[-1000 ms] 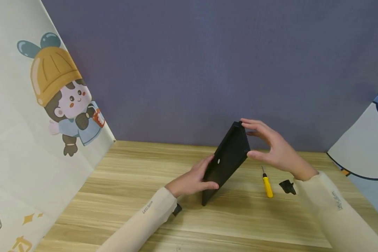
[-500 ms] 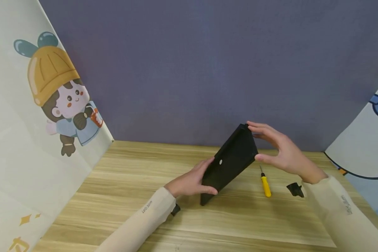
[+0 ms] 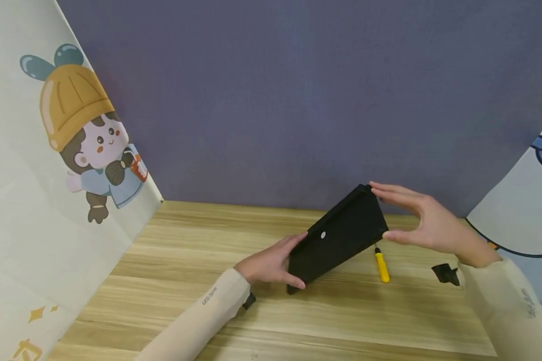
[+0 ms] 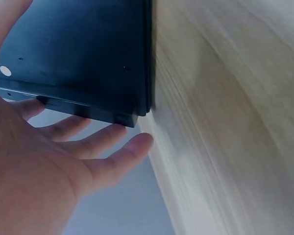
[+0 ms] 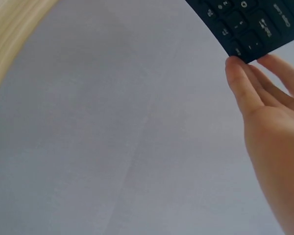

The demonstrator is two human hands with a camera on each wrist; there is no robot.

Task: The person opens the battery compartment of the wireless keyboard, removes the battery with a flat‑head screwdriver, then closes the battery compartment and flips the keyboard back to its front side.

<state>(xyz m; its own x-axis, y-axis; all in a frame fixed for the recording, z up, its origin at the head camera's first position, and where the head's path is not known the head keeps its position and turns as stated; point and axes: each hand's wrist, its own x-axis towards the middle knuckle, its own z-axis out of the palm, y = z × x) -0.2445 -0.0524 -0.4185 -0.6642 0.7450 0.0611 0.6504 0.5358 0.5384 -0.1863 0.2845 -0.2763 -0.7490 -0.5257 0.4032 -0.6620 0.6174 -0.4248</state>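
A black keyboard (image 3: 343, 238) leans at a slant over the table, its plain underside with a small white oval sticker turned up in the head view. Its lower left corner is down at the tabletop and its right end is raised. My left hand (image 3: 271, 261) grips the lower end across its width, thumb on the near edge and fingers along the far one. At the raised end my right hand (image 3: 435, 225) holds the keyboard by its two corners between thumb and fingertips. Printed keys (image 5: 262, 24) show on the other face in the right wrist view.
Just behind the keyboard's raised end lies a screwdriver (image 3: 382, 267) with a yellow handle, its shaft partly hidden. The wood-grain table (image 3: 198, 240) meets a grey-purple partition (image 3: 253, 125) at the back. White panels with cartoon prints (image 3: 90, 130) flank both sides.
The keyboard's raised end has swung right and down, with my right hand moving along with it. My left hand has stayed nearly in place. The keyboard now covers the screwdriver's tip.
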